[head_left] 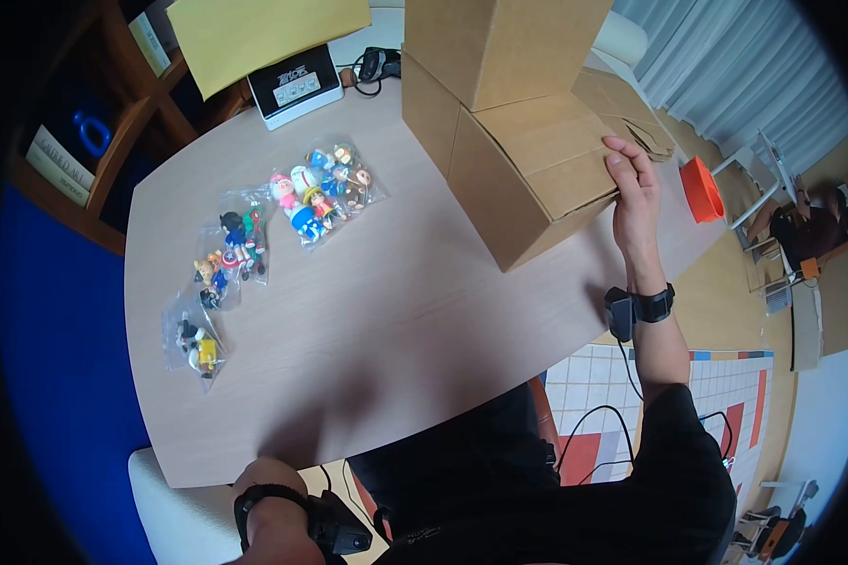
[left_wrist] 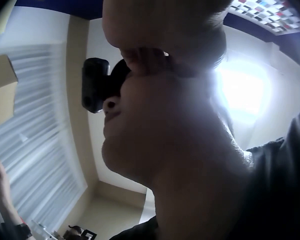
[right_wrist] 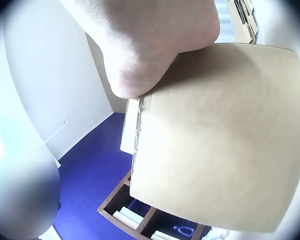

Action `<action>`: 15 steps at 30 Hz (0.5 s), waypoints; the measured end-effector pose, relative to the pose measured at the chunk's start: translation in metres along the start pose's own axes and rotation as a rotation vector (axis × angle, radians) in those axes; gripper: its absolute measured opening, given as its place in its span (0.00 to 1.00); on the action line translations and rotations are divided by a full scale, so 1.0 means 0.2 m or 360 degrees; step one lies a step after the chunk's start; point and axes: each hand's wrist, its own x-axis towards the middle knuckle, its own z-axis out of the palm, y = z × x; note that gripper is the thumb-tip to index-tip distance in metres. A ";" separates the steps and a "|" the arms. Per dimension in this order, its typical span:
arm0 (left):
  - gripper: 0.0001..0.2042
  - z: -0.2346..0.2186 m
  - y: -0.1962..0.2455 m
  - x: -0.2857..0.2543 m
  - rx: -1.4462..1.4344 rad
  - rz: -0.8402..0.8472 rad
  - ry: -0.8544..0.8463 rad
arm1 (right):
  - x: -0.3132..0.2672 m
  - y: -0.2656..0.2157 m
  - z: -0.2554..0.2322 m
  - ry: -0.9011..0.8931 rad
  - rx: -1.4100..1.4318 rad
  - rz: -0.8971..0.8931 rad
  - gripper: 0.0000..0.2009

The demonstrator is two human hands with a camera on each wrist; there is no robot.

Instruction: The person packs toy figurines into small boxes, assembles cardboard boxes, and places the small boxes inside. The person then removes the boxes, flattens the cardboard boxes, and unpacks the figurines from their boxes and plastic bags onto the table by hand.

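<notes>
My right hand [head_left: 635, 198] rests at the near right edge of a brown cardboard box [head_left: 499, 202], its thumb and fingers touching the top corner. In the right wrist view, that hand [right_wrist: 145, 45] overlaps the top edge of the box's side panel [right_wrist: 215, 135]. A second cardboard box [head_left: 537, 47] stands on the first one. My left hand [left_wrist: 165, 30] is raised close to the face in the left wrist view, and its fingers are hidden. In the head view only the left wrist area [head_left: 271, 474] shows at the bottom.
Clear plastic bags of small toy figures lie on the table [head_left: 367, 330]: one bag [head_left: 318, 193] in the middle, others [head_left: 236, 245] [head_left: 196, 348] farther left. Behind them are a white-framed device [head_left: 297, 87] and yellow sheet [head_left: 264, 38]. An orange container [head_left: 702, 190] sits at right.
</notes>
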 end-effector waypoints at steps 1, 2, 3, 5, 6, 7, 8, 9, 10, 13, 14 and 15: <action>0.06 -0.08 0.04 0.01 0.0079 0.0027 -0.0233 | -0.01 -0.01 0.00 -0.0028 0.0028 0.0011 0.13; 0.06 -0.14 0.06 0.00 0.0162 0.0055 -0.0463 | -0.03 -0.02 0.01 -0.0059 0.0057 0.0025 0.13; 0.06 -0.15 0.05 -0.01 0.0160 0.0055 -0.0467 | -0.05 -0.03 0.01 -0.0056 0.0059 0.0023 0.13; 0.03 -0.20 -0.02 -0.03 0.0565 -0.0441 -0.0402 | -0.10 -0.06 0.04 -0.0127 0.0005 -0.0018 0.12; 0.02 -0.24 -0.06 -0.04 0.0771 -0.0687 -0.0360 | -0.13 -0.08 0.06 -0.0137 0.0012 -0.0019 0.12; 0.03 -0.28 -0.11 -0.06 0.0978 -0.0932 -0.0310 | -0.16 -0.10 0.07 -0.0195 0.0000 -0.0019 0.13; 0.08 -0.39 -0.21 -0.08 0.1145 -0.1015 -0.0462 | -0.19 -0.12 0.10 -0.0256 -0.0009 -0.0023 0.13; 0.17 -0.50 -0.30 -0.11 0.1192 -0.1219 -0.0551 | -0.23 -0.15 0.13 -0.0272 0.0003 -0.0027 0.13; 0.26 -0.57 -0.36 -0.13 0.1249 -0.1320 -0.0544 | -0.26 -0.17 0.17 -0.0358 -0.0025 -0.0048 0.14; 0.36 -0.75 -0.41 -0.18 0.1232 -0.1593 -0.0564 | -0.33 -0.20 0.32 -0.0561 0.0012 -0.0090 0.17; 0.39 -0.80 -0.40 -0.18 0.1191 -0.1739 -0.0624 | -0.35 -0.20 0.37 -0.0668 0.0060 -0.0109 0.20; 0.44 -0.84 -0.40 -0.18 0.1067 -0.1816 -0.0525 | -0.37 -0.23 0.43 -0.0680 0.0071 -0.0118 0.20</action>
